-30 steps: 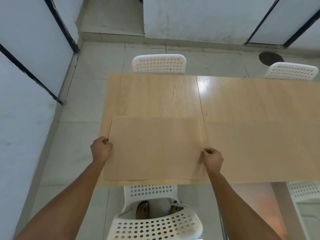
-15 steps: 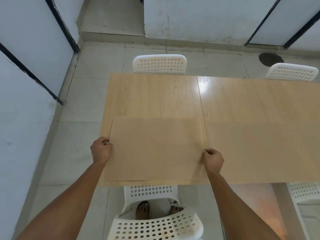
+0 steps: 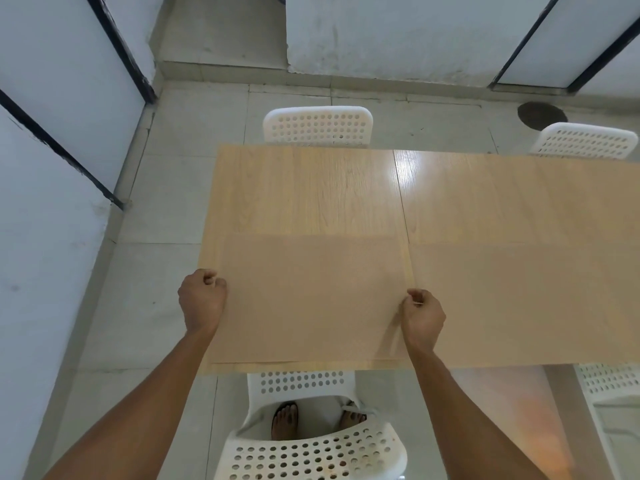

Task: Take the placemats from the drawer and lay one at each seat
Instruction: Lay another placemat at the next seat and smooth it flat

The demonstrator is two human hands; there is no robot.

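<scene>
A tan placemat [image 3: 311, 296] lies flat on the near left part of the light wooden table [image 3: 311, 192], in front of the near white chair [image 3: 311, 452]. My left hand [image 3: 202, 299] pinches its left edge and my right hand [image 3: 422, 317] pinches its right edge. Under it, along the near edge, the thin rim of another sheet shows. A second tan placemat [image 3: 519, 303] lies flat to the right, edge to edge with the first. No drawer is in view.
Two white perforated chairs stand at the far side, one [image 3: 317, 126] opposite me and one [image 3: 585, 140] at the far right. Another white chair [image 3: 609, 386] is at the near right. My feet [image 3: 284, 420] show under the near chair. Walls close in on the left.
The placemat in my hands has slid slightly away from me and squared up with the table's near edge. Both hands keep their grip on its sides.
</scene>
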